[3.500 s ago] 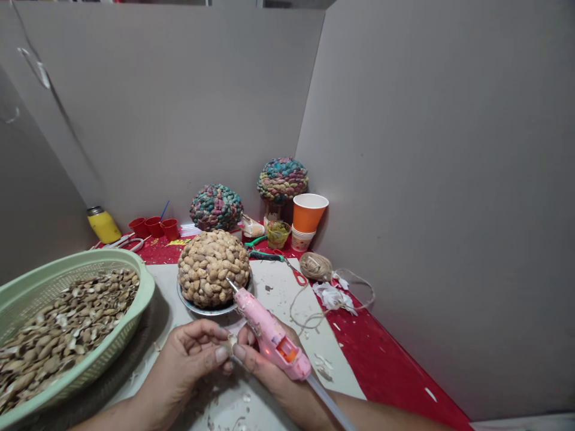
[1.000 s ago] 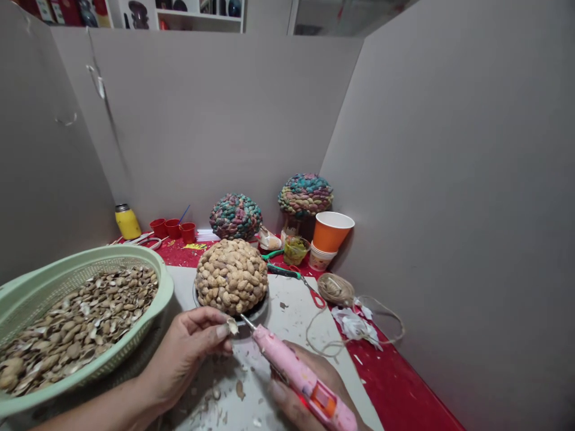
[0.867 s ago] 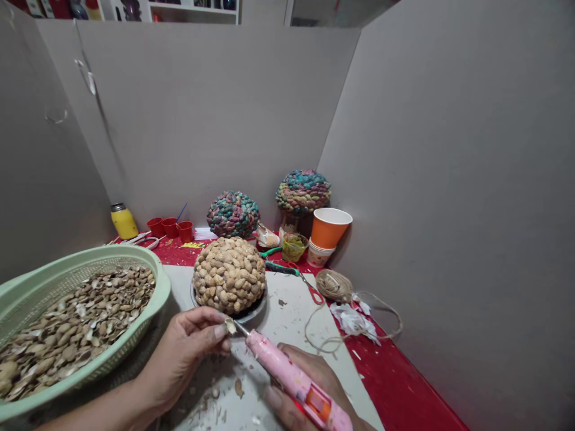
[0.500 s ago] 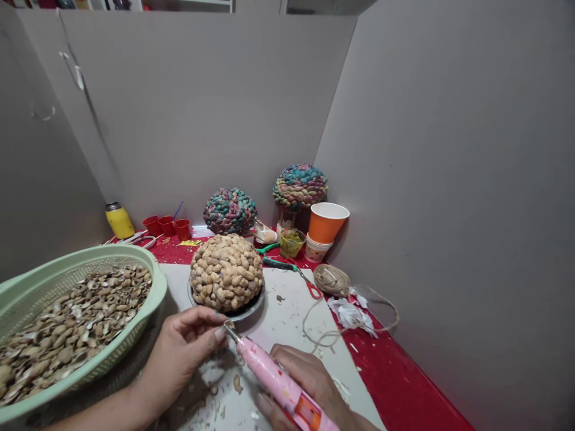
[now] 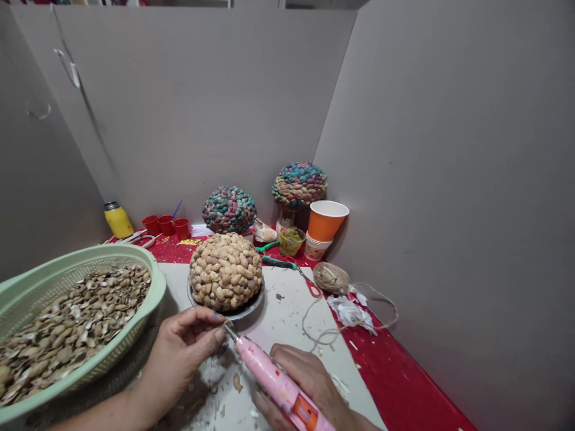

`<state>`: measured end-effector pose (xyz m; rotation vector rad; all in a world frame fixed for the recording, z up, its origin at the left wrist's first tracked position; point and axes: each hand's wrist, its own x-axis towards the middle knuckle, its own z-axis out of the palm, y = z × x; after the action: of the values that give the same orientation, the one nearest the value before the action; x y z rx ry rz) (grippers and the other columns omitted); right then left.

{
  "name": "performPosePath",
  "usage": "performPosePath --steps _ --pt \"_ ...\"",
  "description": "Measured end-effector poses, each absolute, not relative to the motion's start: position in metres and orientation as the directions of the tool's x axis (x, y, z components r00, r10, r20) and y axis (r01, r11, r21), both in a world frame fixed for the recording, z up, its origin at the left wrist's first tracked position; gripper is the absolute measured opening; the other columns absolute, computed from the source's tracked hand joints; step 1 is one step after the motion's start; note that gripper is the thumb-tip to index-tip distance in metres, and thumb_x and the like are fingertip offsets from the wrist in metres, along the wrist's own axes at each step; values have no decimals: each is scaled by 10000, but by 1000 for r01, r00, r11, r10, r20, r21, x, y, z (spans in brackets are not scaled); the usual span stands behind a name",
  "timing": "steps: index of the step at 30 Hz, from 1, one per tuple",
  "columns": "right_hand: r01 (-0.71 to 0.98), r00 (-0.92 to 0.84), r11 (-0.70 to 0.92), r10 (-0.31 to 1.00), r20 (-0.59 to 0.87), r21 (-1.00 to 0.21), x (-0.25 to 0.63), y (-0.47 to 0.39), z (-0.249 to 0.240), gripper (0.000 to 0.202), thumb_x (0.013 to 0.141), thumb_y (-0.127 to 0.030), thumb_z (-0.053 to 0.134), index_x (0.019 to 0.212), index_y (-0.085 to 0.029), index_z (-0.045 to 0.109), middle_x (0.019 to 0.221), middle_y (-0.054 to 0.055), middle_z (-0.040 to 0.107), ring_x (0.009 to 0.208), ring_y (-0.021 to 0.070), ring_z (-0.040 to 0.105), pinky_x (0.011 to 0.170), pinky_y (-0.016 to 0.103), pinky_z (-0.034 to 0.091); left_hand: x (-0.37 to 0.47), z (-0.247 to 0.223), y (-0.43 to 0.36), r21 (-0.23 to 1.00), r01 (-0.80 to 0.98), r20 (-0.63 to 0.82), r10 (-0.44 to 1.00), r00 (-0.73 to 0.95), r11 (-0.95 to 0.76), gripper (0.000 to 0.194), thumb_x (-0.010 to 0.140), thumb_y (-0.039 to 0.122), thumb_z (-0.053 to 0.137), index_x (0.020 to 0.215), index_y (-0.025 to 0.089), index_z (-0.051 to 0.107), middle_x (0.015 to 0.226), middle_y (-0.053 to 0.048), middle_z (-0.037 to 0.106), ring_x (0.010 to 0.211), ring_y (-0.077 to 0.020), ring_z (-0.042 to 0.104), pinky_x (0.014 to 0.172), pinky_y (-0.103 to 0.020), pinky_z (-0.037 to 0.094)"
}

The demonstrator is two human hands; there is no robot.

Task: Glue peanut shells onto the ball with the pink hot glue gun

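My left hand (image 5: 184,347) pinches a small peanut shell (image 5: 227,324) between thumb and forefinger, in front of the dome. Wrapped round a pink hot glue gun (image 5: 274,377) is my right hand (image 5: 309,380); the gun's metal nozzle touches or nearly touches the shell. Just behind both hands, a dome covered in peanut shells (image 5: 226,272) sits in a shallow metal dish (image 5: 251,307). To the left, a green colander (image 5: 155,281) holds many loose shell halves. A single shell piece (image 5: 237,383) lies on the white board (image 5: 287,335) beneath the glue gun.
Two coloured shell-covered domes (image 5: 229,209) stand at the back. Near them are orange and white paper cups (image 5: 327,220), red cups (image 5: 166,225), a yellow jar (image 5: 118,221) and green-handled pliers (image 5: 278,262). Red scissors (image 5: 313,288), twine (image 5: 331,279) and crumpled tissue (image 5: 350,312) lie right.
Almost nothing differs. The view has shifted very slightly, and the glue gun's body sits a touch further left and lower, its nozzle still at the peanut shell.
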<state>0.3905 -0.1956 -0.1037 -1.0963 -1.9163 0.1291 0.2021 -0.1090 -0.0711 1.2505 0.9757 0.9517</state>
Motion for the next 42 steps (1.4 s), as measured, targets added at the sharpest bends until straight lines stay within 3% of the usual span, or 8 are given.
performPosePath --steps 18,28,42 --pt "648 -185 555 779 599 -522 391 -198 -106 288 833 -241 548 650 -235 326 554 -53 369 459 107 372 456 249 304 202 -69 -111 997 -25 -64 956 286 74 239 519 280 887 669 174 734 586 17 651 563 -111 548 547 -189 461" --pt "680 -169 558 750 640 -475 393 -200 -107 247 844 -217 535 686 -227 345 582 -57 385 467 100 399 476 234 313 202 -69 -112 994 -36 -92 955 283 106 246 543 295 867 701 165 730 627 11 667 592 -119 578 578 -202 483" --pt "682 -129 534 760 636 -500 392 -201 -106 276 850 -227 544 690 -227 319 581 -65 356 454 92 387 454 244 314 198 -77 -108 967 -159 -129 923 361 197 259 622 315 881 756 171 714 656 13 707 606 -118 643 617 -203 527"
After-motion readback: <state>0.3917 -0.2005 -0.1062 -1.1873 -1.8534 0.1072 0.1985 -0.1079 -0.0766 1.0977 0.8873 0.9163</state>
